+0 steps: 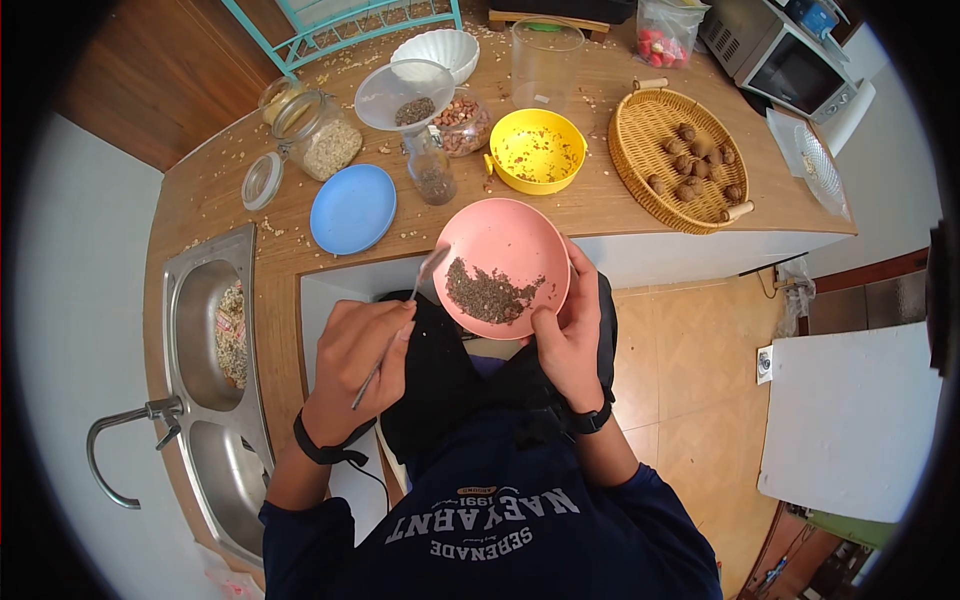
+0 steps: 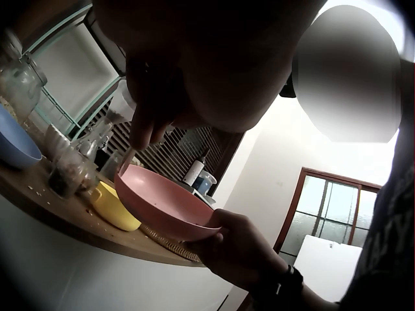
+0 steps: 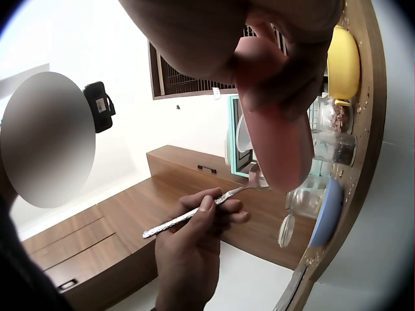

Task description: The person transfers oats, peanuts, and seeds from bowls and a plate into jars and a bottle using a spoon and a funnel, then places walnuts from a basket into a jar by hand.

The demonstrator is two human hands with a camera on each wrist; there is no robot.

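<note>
My left hand (image 1: 362, 352) pinches a metal spoon (image 1: 432, 262) by its patterned handle, its tip at the left rim of a pink bowl (image 1: 505, 230). With the thumb over its edge, my right hand (image 1: 572, 345) holds this bowl tilted in front of the body. Small dark seed-like bits (image 1: 485, 292) are heaped in the bowl's lower left part. In the left wrist view the pink bowl (image 2: 165, 204) is seen from the side, past the counter edge. Beyond it stands a glass bottle (image 1: 432, 178) with dark bits inside and a translucent funnel (image 1: 376, 92) on top.
On the counter are a blue plate (image 1: 352, 208), a yellow bowl (image 1: 540, 150) with scraps, a jar of oats (image 1: 332, 148), a jar of nuts (image 1: 465, 122) and a wicker tray (image 1: 635, 150) of walnuts. A sink (image 1: 205, 275) lies left, a microwave (image 1: 770, 65) far right.
</note>
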